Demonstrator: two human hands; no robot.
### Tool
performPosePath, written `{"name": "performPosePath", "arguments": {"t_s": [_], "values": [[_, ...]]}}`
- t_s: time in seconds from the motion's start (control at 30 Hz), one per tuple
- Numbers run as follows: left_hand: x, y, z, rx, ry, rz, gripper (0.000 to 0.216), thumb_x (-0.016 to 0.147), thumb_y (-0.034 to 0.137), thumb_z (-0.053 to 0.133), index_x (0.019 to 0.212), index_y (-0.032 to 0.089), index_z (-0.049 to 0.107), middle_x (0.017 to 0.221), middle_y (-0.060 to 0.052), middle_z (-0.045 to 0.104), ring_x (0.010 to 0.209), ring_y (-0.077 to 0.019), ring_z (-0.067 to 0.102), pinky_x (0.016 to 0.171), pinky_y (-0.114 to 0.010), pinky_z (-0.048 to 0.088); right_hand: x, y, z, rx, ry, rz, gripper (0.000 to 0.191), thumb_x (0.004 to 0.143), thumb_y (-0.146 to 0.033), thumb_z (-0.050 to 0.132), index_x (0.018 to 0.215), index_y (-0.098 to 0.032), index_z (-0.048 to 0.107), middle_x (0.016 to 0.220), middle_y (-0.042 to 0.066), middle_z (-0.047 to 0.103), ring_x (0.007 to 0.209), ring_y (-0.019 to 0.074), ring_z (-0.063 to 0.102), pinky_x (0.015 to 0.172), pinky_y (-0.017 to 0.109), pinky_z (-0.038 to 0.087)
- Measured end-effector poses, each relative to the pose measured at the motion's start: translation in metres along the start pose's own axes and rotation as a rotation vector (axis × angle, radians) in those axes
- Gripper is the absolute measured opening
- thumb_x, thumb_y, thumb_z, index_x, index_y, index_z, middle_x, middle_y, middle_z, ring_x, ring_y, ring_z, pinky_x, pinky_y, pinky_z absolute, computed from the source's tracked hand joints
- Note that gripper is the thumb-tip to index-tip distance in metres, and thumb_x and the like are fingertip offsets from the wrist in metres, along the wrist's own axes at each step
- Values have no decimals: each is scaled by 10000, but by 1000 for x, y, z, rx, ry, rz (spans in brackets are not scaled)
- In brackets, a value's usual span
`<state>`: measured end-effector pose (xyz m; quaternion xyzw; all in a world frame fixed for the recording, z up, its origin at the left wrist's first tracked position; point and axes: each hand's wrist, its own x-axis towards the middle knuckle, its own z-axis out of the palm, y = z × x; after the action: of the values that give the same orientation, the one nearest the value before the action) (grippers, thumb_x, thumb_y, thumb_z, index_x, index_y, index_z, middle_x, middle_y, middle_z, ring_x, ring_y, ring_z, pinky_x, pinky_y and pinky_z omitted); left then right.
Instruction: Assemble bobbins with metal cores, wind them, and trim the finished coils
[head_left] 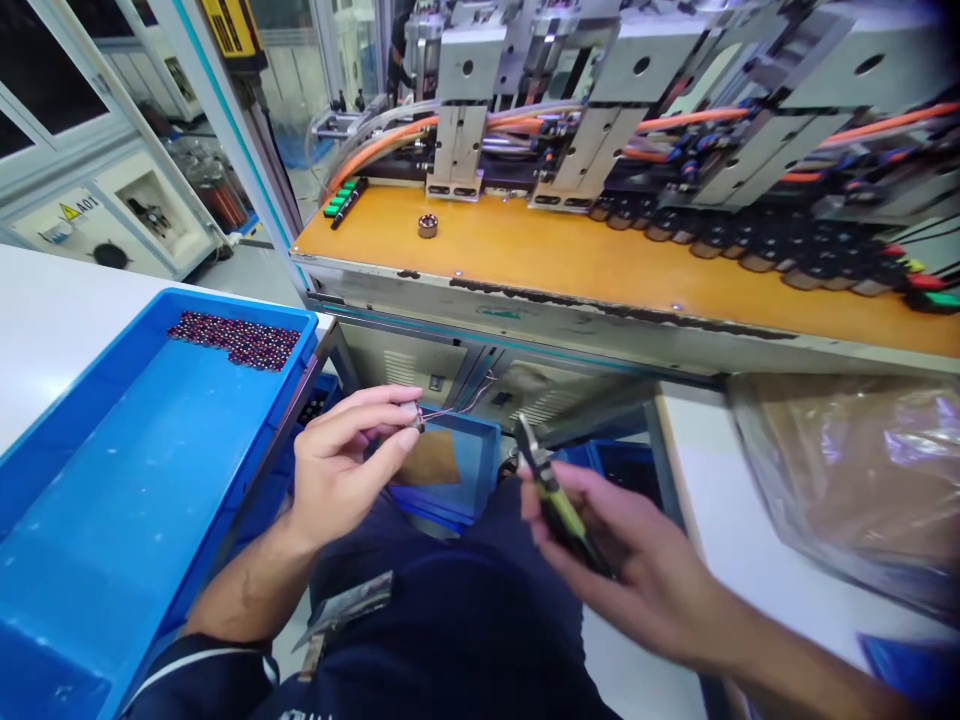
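Observation:
My left hand [341, 460] pinches a small wound coil part [417, 416] between thumb and fingers; thin copper wires trail from it to the right. My right hand [622, 555] grips green-handled cutters [551, 490], their tips pointing up toward the wires, a short gap away from them. Both hands hover over my lap, above a small blue box [457, 465].
A large blue tray [135, 480] at my left holds a patch of several small dark coils [236, 338] at its far end. Ahead, an orange machine deck [570, 255] carries one loose coil [427, 225] and a row of dark parts. A plastic bag [855, 470] lies at right.

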<state>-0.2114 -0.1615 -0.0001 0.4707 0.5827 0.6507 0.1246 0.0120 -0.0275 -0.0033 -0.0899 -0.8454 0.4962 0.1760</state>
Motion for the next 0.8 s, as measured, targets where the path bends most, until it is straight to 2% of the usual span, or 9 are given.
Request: {"name": "performPosePath", "arguments": {"t_s": [0.1,0.23,0.3,0.43,0.7,0.8], "values": [[-1,0,2,11,-11,-9,224,785,87,732,973,205,761,1127,-97,739,961,-196,724,744,-264,611,-13,-4,22,380,-76,62,608,935,-115,498,1464,-338,297,1033,48,600,840,107,629,794,262,557],[-3,0,4,16,-34,4,245,784,73,729,984,211,756,1134,-94,735,1002,-207,714,810,-301,615,-9,3,32,641,-134,101,613,942,-139,517,1492,-311,306,1233,110,558,1107,164,595,1022,424,482],[-5,0,4,16,-43,20,264,782,59,726,992,217,753,1132,-88,736,1009,-204,713,839,-314,613,-4,5,34,681,-150,121,611,939,-149,522,1495,-298,320,1246,114,554,1141,173,577,1057,457,449],[-6,2,3,36,-43,36,247,786,70,726,988,212,752,1119,-91,739,1022,-208,708,852,-330,615,3,4,35,691,-154,126,596,933,-188,538,1494,-261,350,1187,118,571,1076,174,586,1022,454,474],[-7,1,2,29,-56,36,280,776,49,727,998,219,750,1126,-81,738,1010,-203,711,843,-322,613,6,-2,37,710,-94,81,547,950,-185,553,1449,-365,421,1066,60,588,873,109,588,835,315,532],[-7,0,3,33,-55,41,273,777,52,727,993,218,751,1123,-80,739,1006,-205,711,838,-325,614,7,-3,38,683,-65,68,545,936,-156,560,1431,-356,448,1025,52,594,832,99,585,794,288,529]]}}
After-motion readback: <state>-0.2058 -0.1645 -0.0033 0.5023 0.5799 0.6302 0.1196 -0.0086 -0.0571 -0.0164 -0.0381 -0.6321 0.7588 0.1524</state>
